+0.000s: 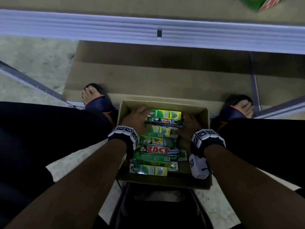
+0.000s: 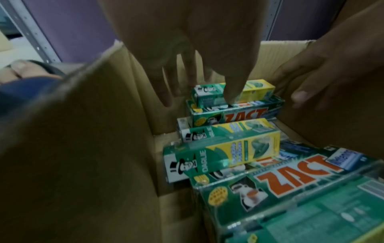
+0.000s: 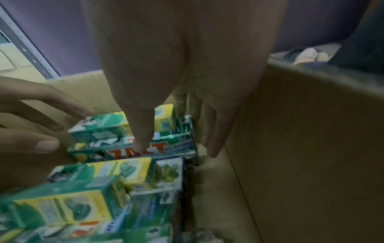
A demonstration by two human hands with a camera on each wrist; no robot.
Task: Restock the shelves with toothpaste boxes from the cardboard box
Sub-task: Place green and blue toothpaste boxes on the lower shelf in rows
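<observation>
An open cardboard box (image 1: 163, 101) stands on the floor between my feet, holding several green and yellow toothpaste boxes (image 1: 156, 150). At its far end a Darlie box (image 1: 166, 114) lies on a Zact box (image 1: 165, 121). My left hand (image 1: 140, 119) holds the left end of this pair, thumb on the near face (image 2: 233, 97) and fingers reaching down behind it. At the right end my right hand (image 1: 189, 123) does the same: its thumb presses the Zact box (image 3: 176, 146), and its fingers drop past the end. Both palms hide the box ends.
A pale shelf edge (image 1: 148, 30) runs across the top, with a cardboard-lined lower shelf (image 1: 156, 71) just beyond the box. One green carton (image 1: 257, 3) sits on the upper shelf at the far right. Sandalled feet (image 1: 97, 100) (image 1: 239, 107) flank the box.
</observation>
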